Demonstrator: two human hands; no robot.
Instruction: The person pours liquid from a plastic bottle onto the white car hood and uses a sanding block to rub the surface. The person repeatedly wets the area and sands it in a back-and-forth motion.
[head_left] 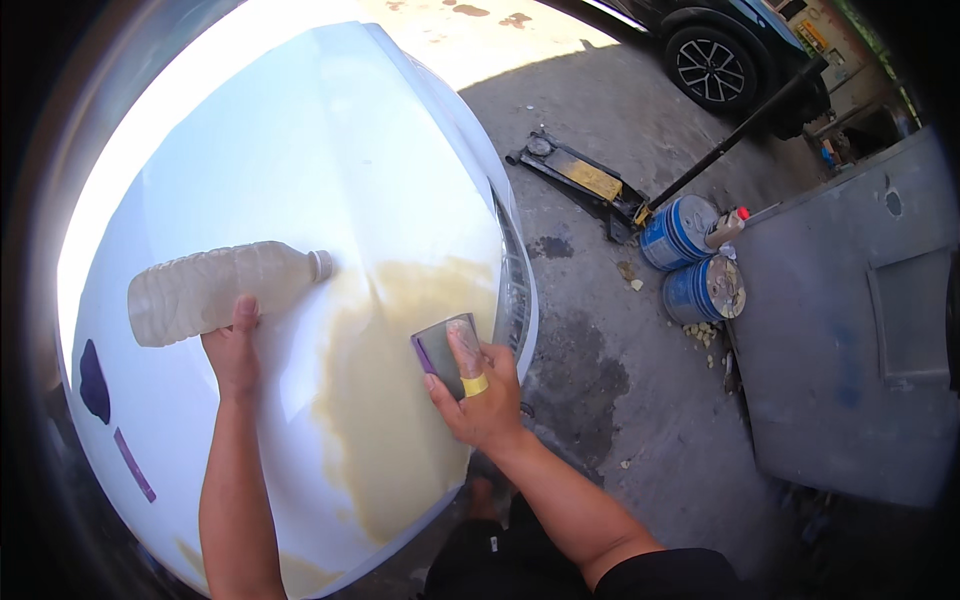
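Observation:
Fingers of my left hand [236,350] wrap under a clear plastic bottle [215,290] of cloudy liquid. It lies nearly level above the white car hood [290,170], its neck toward the right. My right hand [487,395] grips a grey sanding block [432,352] with a purple edge. The block rests on or just over a yellowish patch [390,420] on the hood, close to the headlight [515,280]. One finger of this hand is wrapped in clear film with yellow tape [474,385] at its base. The block's underside is hidden.
A dark purple piece [94,380] and a thin purple strip [134,465] lie at the hood's left. Right of the car are a floor jack [590,180] with a long handle, two blue buckets [690,290], and a grey panel [850,340]. Another car [715,65] stands behind.

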